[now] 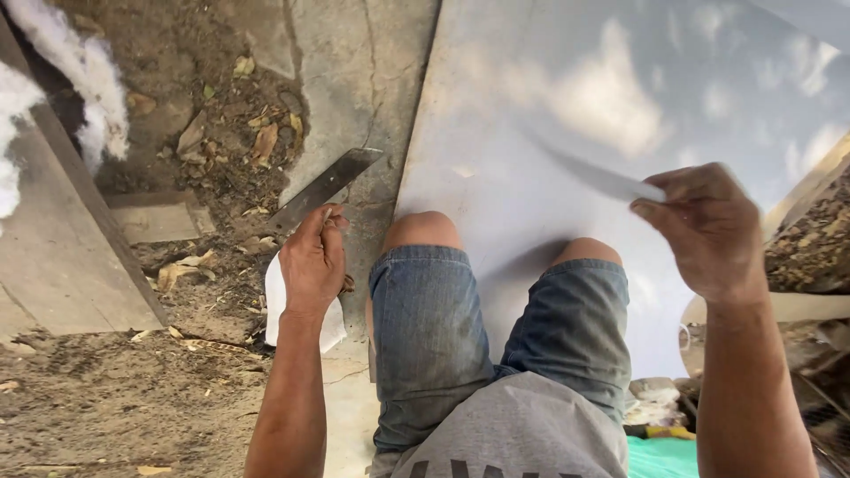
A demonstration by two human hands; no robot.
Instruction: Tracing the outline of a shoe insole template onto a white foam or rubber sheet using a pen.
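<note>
**Two hands at a white sheet, one with a blade**

Two bare hands work above a large white sheet (531,177) lying on cracked concrete ground (354,80). The left hand (314,257) is closed around the handle of a flat metal blade (323,188), which points up and away over the ground just beyond the sheet's left edge. The right hand (708,232) pinches a thin, blurred white strip (593,175) above the sheet's right half. The person's knees rest on the sheet's near edge. Dry leaves (257,133) litter the dirt at left.
</note>
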